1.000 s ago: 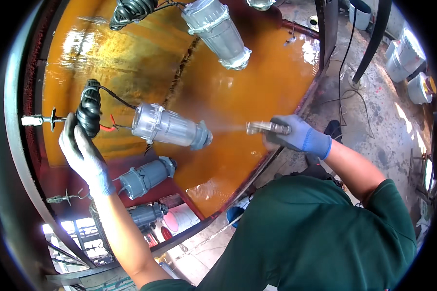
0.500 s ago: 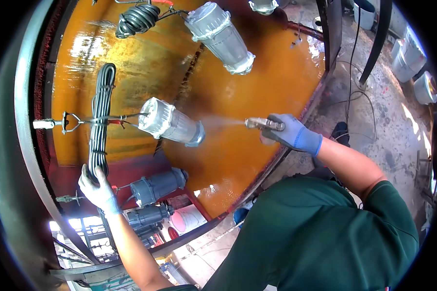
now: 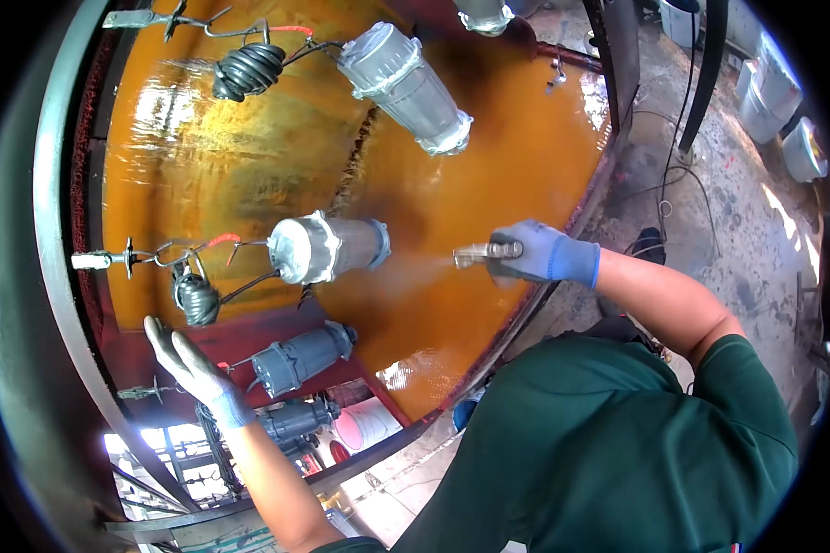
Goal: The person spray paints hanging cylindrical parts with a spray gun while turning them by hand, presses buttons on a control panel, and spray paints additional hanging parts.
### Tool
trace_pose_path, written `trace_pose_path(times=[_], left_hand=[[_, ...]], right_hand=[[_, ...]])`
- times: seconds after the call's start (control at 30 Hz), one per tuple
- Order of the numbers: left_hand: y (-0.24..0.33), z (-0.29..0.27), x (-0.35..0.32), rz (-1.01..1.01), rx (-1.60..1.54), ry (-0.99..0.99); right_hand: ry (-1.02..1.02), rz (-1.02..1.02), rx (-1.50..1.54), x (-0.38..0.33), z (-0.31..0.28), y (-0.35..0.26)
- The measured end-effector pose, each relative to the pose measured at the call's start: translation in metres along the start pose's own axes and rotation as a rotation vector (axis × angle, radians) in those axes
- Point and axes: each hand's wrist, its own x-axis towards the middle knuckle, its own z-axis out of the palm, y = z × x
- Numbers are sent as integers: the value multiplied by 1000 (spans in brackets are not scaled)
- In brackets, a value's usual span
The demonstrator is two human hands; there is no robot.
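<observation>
My right hand (image 3: pixel 542 254), in a blue glove, grips a metal spray gun (image 3: pixel 485 253) that points left and blows a faint mist. The mist reaches a silver-grey cylindrical pump body (image 3: pixel 327 247) hanging from a wire hook, with a coiled black cable (image 3: pixel 195 297) beside it. My left hand (image 3: pixel 192 365), gloved, is open with fingers spread just below that coil and holds nothing. A darker grey pump (image 3: pixel 300 358) hangs right of my left hand. A second silver pump (image 3: pixel 408 85) hangs higher up, with its own coiled cable (image 3: pixel 249 69).
An orange, glossy curved booth wall (image 3: pixel 489 157) stands behind the hanging parts, framed by a dark metal rim (image 3: pixel 51 276). Another grey pump (image 3: pixel 290 420) hangs below. White buckets (image 3: pixel 784 101) and hoses lie on the concrete floor at the right.
My left hand let go of the cable, which now hangs as a small coil, and opened. The sprayed pump has turned, its end now facing left. My right hand keeps spraying.
</observation>
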Motion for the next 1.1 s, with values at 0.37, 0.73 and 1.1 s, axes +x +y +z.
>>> trace_pose_path(times=[0.37,0.73,1.1], left_hand=[[-118,-15,-8,-224,147,-5],[-186,-7,14,-138,387,-40],[-190,10,13,-59,342,-41]], right_hand=[[12,27,-281,-14,-21,-11],[-22,111,-213,-24,-37,-15],[336,58,78,-36,-41,-5]])
